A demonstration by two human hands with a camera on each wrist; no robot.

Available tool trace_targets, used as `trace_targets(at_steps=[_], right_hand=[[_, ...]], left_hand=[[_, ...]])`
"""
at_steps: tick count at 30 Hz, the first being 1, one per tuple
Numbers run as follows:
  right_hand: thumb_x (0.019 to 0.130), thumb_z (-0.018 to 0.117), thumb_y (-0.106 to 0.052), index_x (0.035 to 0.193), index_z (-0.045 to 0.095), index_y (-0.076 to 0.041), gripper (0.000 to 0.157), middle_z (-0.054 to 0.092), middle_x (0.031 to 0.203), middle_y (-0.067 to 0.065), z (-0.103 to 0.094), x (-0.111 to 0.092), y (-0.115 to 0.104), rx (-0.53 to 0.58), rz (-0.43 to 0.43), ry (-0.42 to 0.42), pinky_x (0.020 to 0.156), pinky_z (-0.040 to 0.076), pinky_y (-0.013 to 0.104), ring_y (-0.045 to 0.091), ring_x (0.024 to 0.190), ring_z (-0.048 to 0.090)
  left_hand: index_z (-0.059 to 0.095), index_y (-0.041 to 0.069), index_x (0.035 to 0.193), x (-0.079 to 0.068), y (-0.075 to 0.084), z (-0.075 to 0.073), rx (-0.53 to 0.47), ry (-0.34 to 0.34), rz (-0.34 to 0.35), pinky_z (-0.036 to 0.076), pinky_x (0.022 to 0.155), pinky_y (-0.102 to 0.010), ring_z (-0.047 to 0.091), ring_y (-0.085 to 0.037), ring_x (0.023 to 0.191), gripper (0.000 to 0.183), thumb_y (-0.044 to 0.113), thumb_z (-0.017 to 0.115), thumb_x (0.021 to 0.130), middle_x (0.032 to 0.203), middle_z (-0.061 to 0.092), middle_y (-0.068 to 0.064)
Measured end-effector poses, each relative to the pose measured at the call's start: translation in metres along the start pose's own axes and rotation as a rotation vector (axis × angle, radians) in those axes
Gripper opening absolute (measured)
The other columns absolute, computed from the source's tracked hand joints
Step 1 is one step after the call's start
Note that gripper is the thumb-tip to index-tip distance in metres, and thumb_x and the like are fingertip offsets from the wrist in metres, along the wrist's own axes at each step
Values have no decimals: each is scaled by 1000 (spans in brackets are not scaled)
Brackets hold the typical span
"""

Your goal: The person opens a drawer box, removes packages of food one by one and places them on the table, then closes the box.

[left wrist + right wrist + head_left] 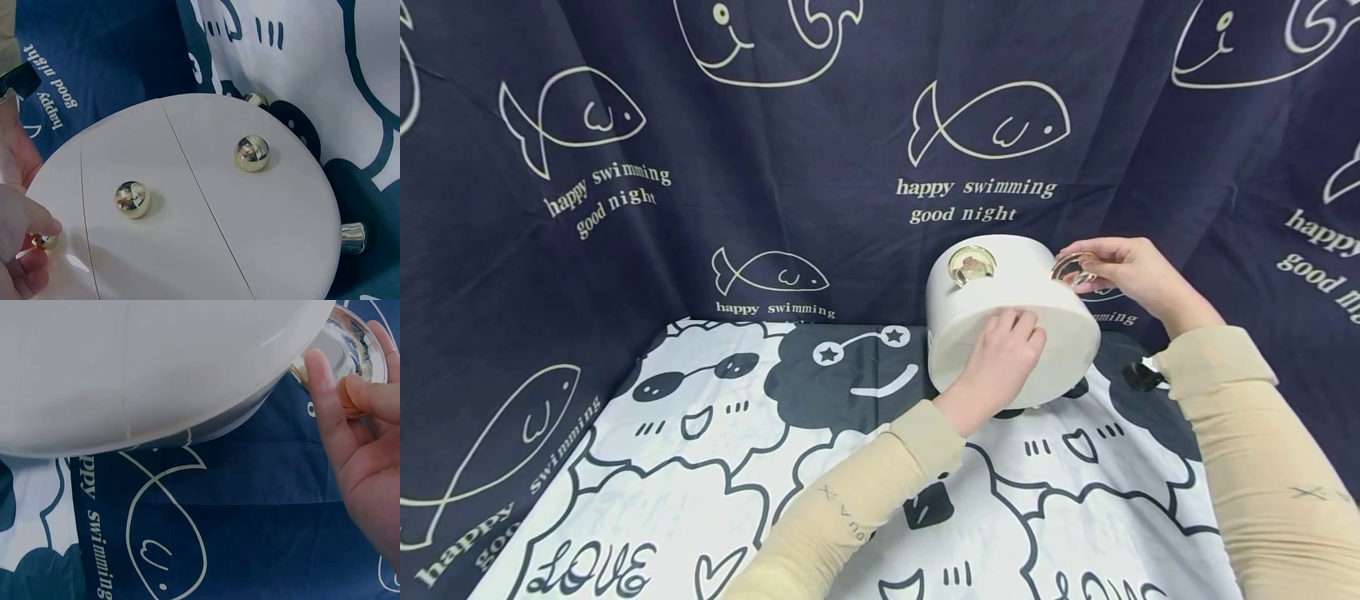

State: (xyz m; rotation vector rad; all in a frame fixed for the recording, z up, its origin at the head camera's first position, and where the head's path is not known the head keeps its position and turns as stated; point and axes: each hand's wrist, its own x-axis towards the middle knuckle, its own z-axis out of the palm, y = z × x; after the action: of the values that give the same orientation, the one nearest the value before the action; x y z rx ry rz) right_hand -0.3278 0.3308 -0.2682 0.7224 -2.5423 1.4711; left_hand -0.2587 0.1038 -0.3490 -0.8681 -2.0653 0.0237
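Head view: right of centre, a smooth, glossy white drum-shaped box (1063, 358), above a black-and-white sheep-print cloth (677, 508) and in front of a navy fish-print curtain (827, 167). On its upper side, a shiny gold round fitting (972, 265). Against the near face, left hand (1000, 354) with fingers curled. At the box's upper right, right hand (1123, 265) pinching a second mirror-bright gold round fitting (1063, 267) between thumb and fingers.

Left wrist view: white seamed face across the lower frame, with two ball-shaped gold knobs (132, 199), one left of centre, one upper right. At lower left, left hand pinching a third small gold knob (46, 242).

Right wrist view: curved white wall across the upper left; at upper right, right hand gripping the second fitting, just beside the box's edge.
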Motion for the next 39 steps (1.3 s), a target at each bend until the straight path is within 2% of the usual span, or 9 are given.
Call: trace_targets(at_steps=[6, 14, 20, 27, 39], right_hand=[[94, 51, -1, 119, 58, 7, 28, 70, 99, -5, 1, -1, 0, 14, 4, 3, 67, 55, 26, 10, 85, 69], [93, 53, -3, 118, 61, 3, 27, 71, 92, -7, 1, 0, -6, 4, 53, 1, 68, 56, 26, 9, 83, 69], [93, 53, -1, 116, 63, -1, 26, 71, 91, -8, 3, 1, -8, 43, 77, 16, 68, 56, 27, 9, 82, 69], [93, 52, 0, 118, 60, 6, 27, 70, 92, -8, 2, -2, -9, 28, 74, 23, 68, 56, 27, 10, 85, 68], [94, 51, -1, 118, 58, 8, 26, 70, 94, -8, 2, -2, -7, 6, 56, 11, 69, 55, 30, 13, 87, 68]], left_hand=[[68, 18, 96, 0, 1, 2, 19, 46, 16, 42, 72, -25, 51, -16, 93, 24, 14, 44, 94, 99, 56, 1], [68, 17, 97, -1, 1, 0, 33, 45, 21, 42, 74, -26, 51, -17, 92, 23, 14, 46, 94, 99, 56, 0], [69, 16, 97, -1, 2, 0, 32, 57, 29, 41, 74, -26, 51, -16, 91, 29, 13, 40, 94, 97, 56, 1], [68, 16, 97, -2, 6, -5, 45, 40, 47, 39, 73, -26, 49, -16, 89, 28, 12, 40, 96, 96, 55, 0], [67, 14, 99, -8, 7, -12, 60, 35, 69, 40, 76, -27, 50, -17, 93, 24, 12, 44, 95, 99, 57, 0]])
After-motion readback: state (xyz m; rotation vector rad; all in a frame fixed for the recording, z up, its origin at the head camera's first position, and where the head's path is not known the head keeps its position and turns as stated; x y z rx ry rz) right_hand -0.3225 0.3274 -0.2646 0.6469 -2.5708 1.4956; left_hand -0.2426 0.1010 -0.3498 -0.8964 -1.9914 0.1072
